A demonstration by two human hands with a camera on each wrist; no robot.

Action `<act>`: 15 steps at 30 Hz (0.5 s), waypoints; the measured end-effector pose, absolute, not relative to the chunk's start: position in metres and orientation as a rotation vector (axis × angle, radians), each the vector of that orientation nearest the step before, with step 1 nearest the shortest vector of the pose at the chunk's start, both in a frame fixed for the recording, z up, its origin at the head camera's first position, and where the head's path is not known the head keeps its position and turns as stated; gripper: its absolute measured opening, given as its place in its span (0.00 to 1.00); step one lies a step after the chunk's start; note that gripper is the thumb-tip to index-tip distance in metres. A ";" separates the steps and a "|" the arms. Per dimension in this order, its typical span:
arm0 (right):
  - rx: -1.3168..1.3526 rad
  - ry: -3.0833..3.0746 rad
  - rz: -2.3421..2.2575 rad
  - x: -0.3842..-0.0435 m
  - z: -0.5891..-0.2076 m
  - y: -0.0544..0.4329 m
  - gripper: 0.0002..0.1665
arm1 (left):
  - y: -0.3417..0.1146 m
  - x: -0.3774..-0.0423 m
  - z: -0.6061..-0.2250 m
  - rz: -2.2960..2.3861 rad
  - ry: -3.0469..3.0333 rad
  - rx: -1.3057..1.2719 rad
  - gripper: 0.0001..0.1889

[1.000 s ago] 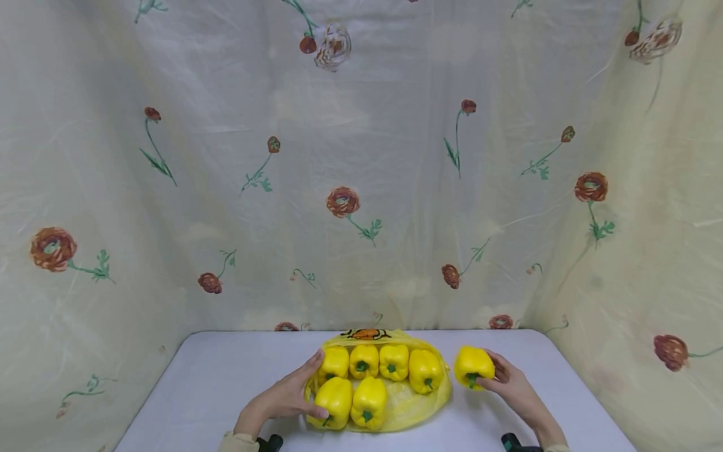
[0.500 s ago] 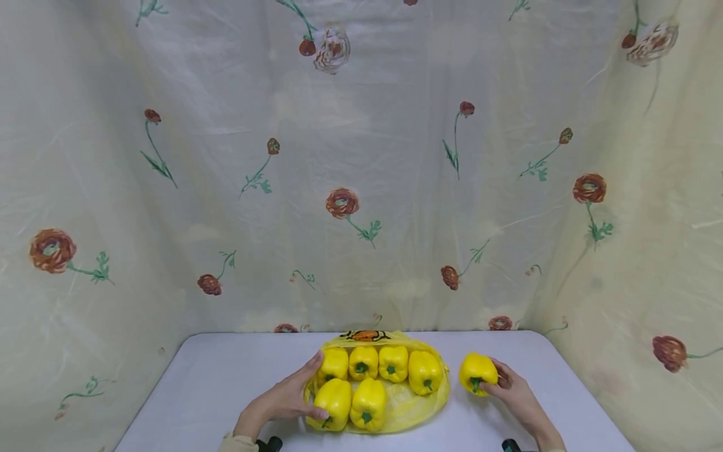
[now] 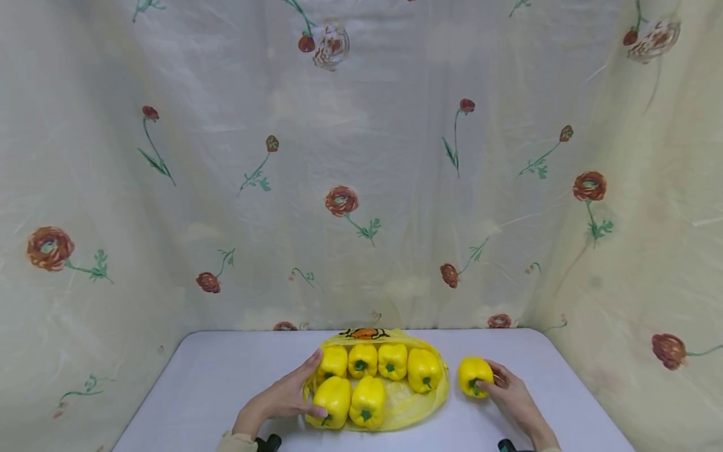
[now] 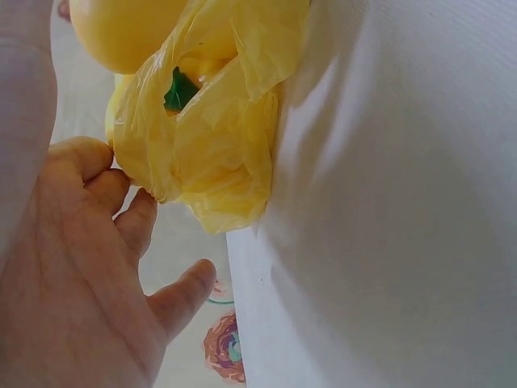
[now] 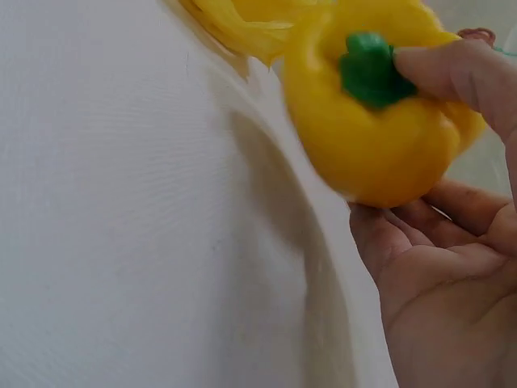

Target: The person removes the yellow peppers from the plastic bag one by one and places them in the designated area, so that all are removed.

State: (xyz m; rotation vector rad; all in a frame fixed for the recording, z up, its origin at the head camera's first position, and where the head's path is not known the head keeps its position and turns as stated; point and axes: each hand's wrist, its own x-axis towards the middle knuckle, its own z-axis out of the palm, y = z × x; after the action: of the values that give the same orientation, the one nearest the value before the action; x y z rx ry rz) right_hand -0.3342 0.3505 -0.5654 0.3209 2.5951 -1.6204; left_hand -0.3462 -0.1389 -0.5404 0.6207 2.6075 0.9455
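My right hand [image 3: 508, 390] grips a yellow bell pepper [image 3: 473, 375] to the right of a yellow plastic bag [image 3: 415, 402]. In the right wrist view the thumb presses by the green stem [image 5: 373, 71], and the other fingers support the pepper from the opposite side. Several more yellow bell peppers lie in the bag's wide mouth, four-lobed and stems toward me. My left hand [image 3: 285, 394] rests at the bag's left side, its thumb on the front-left pepper [image 3: 332, 402]. In the left wrist view its fingertips touch the bag's crumpled edge [image 4: 218, 174].
A white-covered table [image 3: 226, 370] lies under everything, with bare surface left and right of the bag. Flower-print curtains [image 3: 361, 251] hang behind and at both sides. The bag carries an orange and black print [image 3: 366, 334] at its back.
My right hand has shifted the pepper slightly down and toward me, and turned it a little. The left hand and the bagged peppers stay where they were.
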 end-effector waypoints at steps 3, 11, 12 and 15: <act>0.329 2.574 -1.643 -0.335 -0.568 0.349 0.58 | -0.139 -0.346 -0.540 0.944 2.607 0.626 0.64; 0.265 2.605 -1.551 -0.335 -0.575 0.352 0.47 | -0.140 -0.345 -0.540 0.947 2.601 0.641 0.64; 0.257 2.609 -1.541 -0.335 -0.577 0.353 0.47 | -0.140 -0.345 -0.540 0.950 2.600 0.639 0.64; 0.246 2.616 -1.521 -0.335 -0.579 0.354 0.47 | -0.139 -0.346 -0.540 0.948 2.601 0.629 0.65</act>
State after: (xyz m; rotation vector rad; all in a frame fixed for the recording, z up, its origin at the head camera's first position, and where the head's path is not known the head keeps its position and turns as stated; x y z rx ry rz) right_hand -0.3355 0.3538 -0.5787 0.2464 2.6165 -1.5214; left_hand -0.3457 -0.1394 -0.5405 0.6286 2.6013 0.9476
